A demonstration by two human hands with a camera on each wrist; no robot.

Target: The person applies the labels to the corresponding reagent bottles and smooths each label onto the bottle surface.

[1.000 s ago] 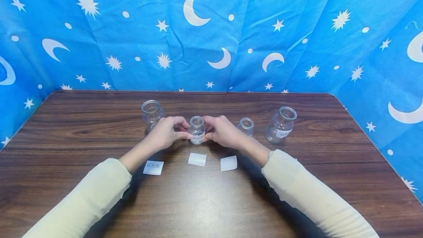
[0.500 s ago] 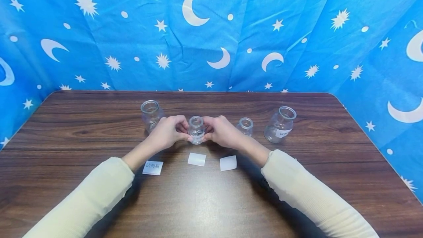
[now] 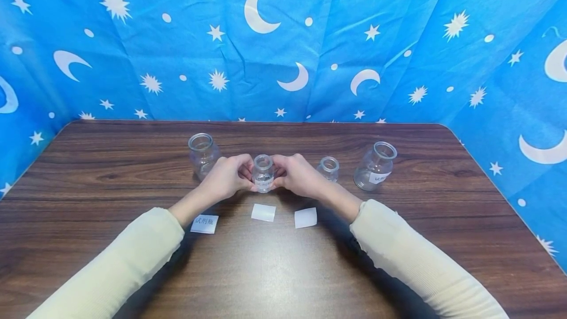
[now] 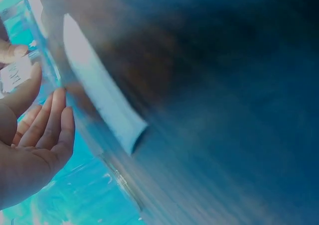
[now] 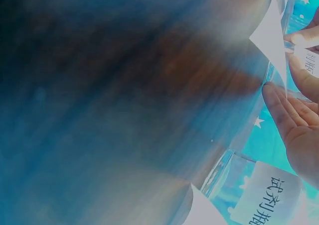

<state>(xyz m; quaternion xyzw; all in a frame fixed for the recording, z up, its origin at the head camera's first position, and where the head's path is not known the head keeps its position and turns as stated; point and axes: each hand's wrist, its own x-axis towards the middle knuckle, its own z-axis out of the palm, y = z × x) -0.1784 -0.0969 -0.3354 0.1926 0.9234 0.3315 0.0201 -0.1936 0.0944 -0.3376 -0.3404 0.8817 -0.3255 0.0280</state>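
Observation:
A small clear glass bottle [image 3: 263, 167] stands upright near the middle of the table, a white printed label [image 3: 264, 184] on its front. My left hand [image 3: 225, 177] holds it from the left, thumb near the label's edge. From the other side my right hand [image 3: 299, 175] grips the same bottle, its thumb low at the front. Close up in the left wrist view, the left hand [image 4: 37, 145] has its thumb beside the label [image 4: 14, 75]. The right wrist view catches the right hand [image 5: 301, 130] and part of that label [image 5: 310, 60].
A large glass jar [image 3: 202, 147] stands behind my left hand. Right of my right hand are a small glass jar [image 3: 329, 165] and a large labelled jar [image 3: 375, 166]. In front lie a printed slip [image 3: 204, 224] and two blank-looking white slips [image 3: 263, 212], [image 3: 305, 218] of paper.
My left thumb has slid slightly left and down along the label, and the left forearm has shifted a little to the right. Right hand and bottle stay nearly still.

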